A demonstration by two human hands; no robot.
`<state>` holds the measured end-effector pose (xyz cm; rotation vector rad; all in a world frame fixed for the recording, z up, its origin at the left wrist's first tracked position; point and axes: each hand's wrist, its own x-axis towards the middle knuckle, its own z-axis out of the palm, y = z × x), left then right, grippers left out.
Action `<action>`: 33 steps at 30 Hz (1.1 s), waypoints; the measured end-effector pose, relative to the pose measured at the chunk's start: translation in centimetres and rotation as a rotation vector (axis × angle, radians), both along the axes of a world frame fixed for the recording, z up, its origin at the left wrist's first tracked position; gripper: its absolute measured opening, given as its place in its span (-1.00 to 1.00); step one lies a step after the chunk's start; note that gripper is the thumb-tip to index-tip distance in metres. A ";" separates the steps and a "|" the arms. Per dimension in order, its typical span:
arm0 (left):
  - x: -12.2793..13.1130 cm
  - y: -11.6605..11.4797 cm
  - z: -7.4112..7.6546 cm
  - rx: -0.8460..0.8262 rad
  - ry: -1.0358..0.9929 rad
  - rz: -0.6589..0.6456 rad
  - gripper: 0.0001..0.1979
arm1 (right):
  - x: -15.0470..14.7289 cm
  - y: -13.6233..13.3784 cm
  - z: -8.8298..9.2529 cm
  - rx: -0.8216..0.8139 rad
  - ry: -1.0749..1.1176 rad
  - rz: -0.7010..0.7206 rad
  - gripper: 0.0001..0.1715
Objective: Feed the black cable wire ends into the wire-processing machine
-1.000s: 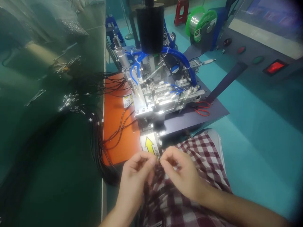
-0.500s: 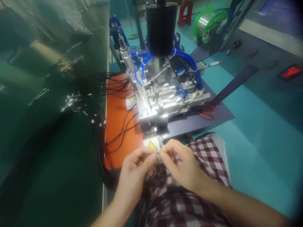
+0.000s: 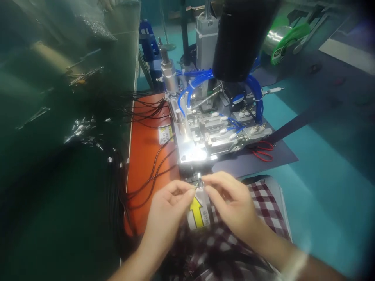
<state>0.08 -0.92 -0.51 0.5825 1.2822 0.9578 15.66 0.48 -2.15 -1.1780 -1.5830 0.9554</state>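
Observation:
My left hand [image 3: 170, 203] is closed in a pinch between thumb and forefinger. A small thin piece [image 3: 196, 185], pale and like a wire end, sticks out from its fingertips. Right beside it, my right hand [image 3: 234, 201] has its thumb and forefinger curled close together; whatever they hold is too small to make out. Both hands are just in front of the machine's small metal front fixture [image 3: 199, 176]. Below them lies a white label with a yellow arrow [image 3: 197, 212].
A machine with metal cylinders [image 3: 216, 136] and blue air tubes [image 3: 254, 91] stands ahead on an orange base [image 3: 143, 156]. Black cables [image 3: 155, 168] cross the base. On the dark table at left lie loose metal terminals [image 3: 79, 128]. A black cylinder [image 3: 240, 47] hangs overhead.
The view has shifted, so the machine appears nearer and the yellow arrow shows more fully. My fingertips, which were touching, are now slightly apart, with the thin piece showing at the left ones.

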 end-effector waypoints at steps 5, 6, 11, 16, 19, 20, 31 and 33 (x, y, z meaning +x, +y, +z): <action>-0.2 0.2 0.1 -0.043 -0.040 -0.012 -0.70 | -0.3 -0.2 0.0 0.205 -0.048 0.087 -0.67; -0.3 0.2 0.1 -0.047 -0.048 -0.013 -0.70 | -0.2 -0.3 -0.1 0.243 -0.082 0.095 -0.64; -0.4 0.3 0.1 -0.040 -0.070 -0.005 -0.71 | 0.5 -1.0 -0.6 0.398 -0.294 0.118 -0.53; -0.3 0.1 -0.2 -0.035 -0.045 -0.016 -0.71 | 0.1 -0.8 -0.5 0.240 -0.111 0.073 -0.68; -0.1 -0.1 -0.1 -0.045 -0.034 -0.030 -0.69 | -0.3 -0.5 -0.1 0.159 0.005 0.024 -0.78; -0.1 -0.1 0.0 -0.048 -0.028 -0.032 -0.68 | -0.3 -0.4 0.0 0.161 0.004 0.030 -0.79; -0.2 -0.4 -0.2 -0.024 -0.056 -0.054 -0.74 | 0.1 -0.3 -0.2 0.310 -0.060 0.060 -0.81; -0.2 -0.4 -0.1 -0.026 -0.050 -0.053 -0.75 | -0.3 -0.5 -0.2 0.162 0.009 0.027 -0.85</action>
